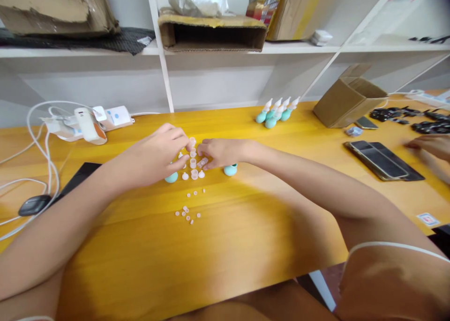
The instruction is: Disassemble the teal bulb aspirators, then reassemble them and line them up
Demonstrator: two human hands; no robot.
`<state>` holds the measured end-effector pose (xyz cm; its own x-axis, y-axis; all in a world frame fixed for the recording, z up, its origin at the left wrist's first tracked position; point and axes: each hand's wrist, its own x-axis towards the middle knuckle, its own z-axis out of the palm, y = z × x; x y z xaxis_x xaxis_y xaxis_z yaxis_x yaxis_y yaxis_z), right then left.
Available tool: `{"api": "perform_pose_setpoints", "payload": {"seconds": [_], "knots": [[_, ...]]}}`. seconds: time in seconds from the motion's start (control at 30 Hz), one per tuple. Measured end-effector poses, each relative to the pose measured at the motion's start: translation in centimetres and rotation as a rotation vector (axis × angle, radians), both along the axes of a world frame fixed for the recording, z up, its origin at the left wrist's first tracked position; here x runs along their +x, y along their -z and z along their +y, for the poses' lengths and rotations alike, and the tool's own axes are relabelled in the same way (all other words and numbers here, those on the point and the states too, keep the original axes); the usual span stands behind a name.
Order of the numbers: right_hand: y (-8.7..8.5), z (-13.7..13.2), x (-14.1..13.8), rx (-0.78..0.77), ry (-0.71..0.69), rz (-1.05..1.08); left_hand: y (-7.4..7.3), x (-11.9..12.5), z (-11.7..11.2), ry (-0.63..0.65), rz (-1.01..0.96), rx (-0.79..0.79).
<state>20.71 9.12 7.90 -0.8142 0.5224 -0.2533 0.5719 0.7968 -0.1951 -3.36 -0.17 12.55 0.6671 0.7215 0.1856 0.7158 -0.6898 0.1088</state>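
My left hand [160, 156] is over the table, palm down, its thumb apart from its bent fingers and no object visible between them. Just right of it stands a row of small clear plastic cups [193, 163], with small cone-shaped tips [185, 175] beside them. From the other side my right hand [222, 152] reaches in, fingers spread near clear plastic pieces [202, 162]. A teal rubber bulb [171, 177] sits under my left hand, partly hidden. Another teal bulb [230, 170] with a dark opening lies below my right wrist. Small clear rings [188, 218] are scattered nearer me.
Several teal bulbs with white nozzles [277, 112] stand together at the back. An open cardboard box [348, 100], phones [378, 159] and another person's hand [431, 145] are on the right. White cables [49, 157] and a power strip with chargers [89, 124] occupy the left.
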Motion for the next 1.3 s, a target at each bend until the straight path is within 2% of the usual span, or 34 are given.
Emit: {"api": "perform_pose_setpoints", "payload": {"seconds": [0.23, 0.47, 0.6, 0.77, 0.87, 0.97, 1.1, 1.2, 1.3], "knots": [[0.5, 0.4, 0.0, -0.017, -0.072, 0.084, -0.1, 0.1, -0.3, -0.006, 0.015, 0.001], [-0.7, -0.8, 1.4, -0.032, -0.040, 0.179, -0.4, 0.4, -0.8, 0.004, -0.012, -0.014], [-1.0, -2.2, 2.3, -0.075, -0.036, 0.122, -0.3, 0.4, -0.7, 0.004, -0.013, -0.024], [-0.8, -3.7, 2.6, -0.004, -0.039, 0.013, -0.1, 0.3, -0.6, 0.011, 0.007, -0.037], [-0.9, -3.8, 2.7, 0.025, -0.055, 0.002, 0.0, 0.3, -0.6, 0.007, 0.017, -0.044], [-2.0, -3.0, 3.2, 0.052, -0.037, 0.061, 0.1, 0.2, -0.5, 0.006, 0.019, -0.058], [-5.4, -0.3, 6.1, 0.105, 0.119, 0.230, 0.1, 0.3, -0.5, 0.008, 0.008, -0.058], [-7.5, 2.2, 10.1, 0.219, 0.442, 0.271, 0.0, 0.5, -0.7, -0.004, -0.008, -0.078], [-7.9, 4.6, 14.3, 0.436, 0.796, 0.149, -0.1, 0.6, -0.8, 0.007, -0.011, -0.073]]}}
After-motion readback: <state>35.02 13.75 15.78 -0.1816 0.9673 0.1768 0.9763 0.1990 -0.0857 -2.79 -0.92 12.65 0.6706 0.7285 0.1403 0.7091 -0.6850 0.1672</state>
